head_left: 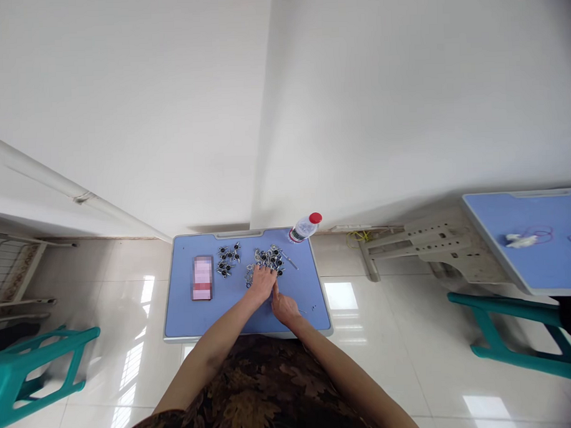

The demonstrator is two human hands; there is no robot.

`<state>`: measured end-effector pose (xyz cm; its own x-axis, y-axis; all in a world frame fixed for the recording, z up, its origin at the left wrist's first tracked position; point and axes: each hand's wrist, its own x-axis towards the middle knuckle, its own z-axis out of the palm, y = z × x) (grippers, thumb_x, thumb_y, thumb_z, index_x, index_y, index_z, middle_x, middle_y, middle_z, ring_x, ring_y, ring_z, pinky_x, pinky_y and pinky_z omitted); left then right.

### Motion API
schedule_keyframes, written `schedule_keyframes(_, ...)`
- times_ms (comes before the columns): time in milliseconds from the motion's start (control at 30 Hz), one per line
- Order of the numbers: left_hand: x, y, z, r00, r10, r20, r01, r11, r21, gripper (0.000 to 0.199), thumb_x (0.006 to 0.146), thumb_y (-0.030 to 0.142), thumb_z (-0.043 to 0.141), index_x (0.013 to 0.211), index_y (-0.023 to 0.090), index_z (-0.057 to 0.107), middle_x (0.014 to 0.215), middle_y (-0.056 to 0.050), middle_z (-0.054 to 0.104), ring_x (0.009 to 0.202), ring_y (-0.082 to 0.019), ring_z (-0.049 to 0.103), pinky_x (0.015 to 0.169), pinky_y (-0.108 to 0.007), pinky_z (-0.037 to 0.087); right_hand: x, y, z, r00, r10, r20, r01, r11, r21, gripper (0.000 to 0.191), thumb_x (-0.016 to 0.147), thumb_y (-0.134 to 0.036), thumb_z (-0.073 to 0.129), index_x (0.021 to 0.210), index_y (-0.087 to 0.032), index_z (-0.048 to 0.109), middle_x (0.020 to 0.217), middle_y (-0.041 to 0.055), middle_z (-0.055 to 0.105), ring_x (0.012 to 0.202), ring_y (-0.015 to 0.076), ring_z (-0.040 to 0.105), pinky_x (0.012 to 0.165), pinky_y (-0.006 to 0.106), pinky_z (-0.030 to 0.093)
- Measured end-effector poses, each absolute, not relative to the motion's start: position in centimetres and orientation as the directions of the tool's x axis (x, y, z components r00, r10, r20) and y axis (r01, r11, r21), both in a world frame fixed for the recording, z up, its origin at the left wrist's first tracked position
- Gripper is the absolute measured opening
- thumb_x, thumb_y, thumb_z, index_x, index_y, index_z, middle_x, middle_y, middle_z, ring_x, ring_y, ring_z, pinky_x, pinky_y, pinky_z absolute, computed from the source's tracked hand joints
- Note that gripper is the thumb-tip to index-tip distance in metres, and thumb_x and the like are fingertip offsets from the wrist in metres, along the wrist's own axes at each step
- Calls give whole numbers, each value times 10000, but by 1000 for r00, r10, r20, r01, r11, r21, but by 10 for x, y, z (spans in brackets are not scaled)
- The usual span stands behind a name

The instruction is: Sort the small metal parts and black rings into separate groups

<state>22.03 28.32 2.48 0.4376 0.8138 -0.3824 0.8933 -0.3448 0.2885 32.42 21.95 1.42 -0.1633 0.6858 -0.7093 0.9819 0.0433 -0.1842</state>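
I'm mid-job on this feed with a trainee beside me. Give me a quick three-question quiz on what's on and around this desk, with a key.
1. Multiple choice: what colour is the cap on the bottle?
A. Blue
B. Red
C. Green

2. True or false: the phone lies to the left of both clusters of small metal parts in the picture.

3. Short answer: which cluster are the left hand and the right hand nearest to?

Key:
1. B.
2. True.
3. The right cluster.
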Motion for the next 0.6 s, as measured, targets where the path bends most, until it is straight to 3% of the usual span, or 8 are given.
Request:
schedule_keyframes(367,208,282,8,574,785,-234,812,-511,282,237,962,71,478,911,162,691,978,-97,718,975,-256,658,984,-447,452,326,217,7,-173,729,-663,980,59,-191,788,1018,-167,381,1640,-66,-92,1183,245,728,1063,313,731,880,385,568)
schedule_keyframes(600,198,281,6,584,793,-177,802,-529,276,258,986,71,431,939,161,667,999,-90,698,1002,-241,625,977,-420,423,328,216,7,-161,729,-666,973,5,-231,754,1016,-143,397,1657,-76,6,1169,237,738,1057,338,729,899,403,562)
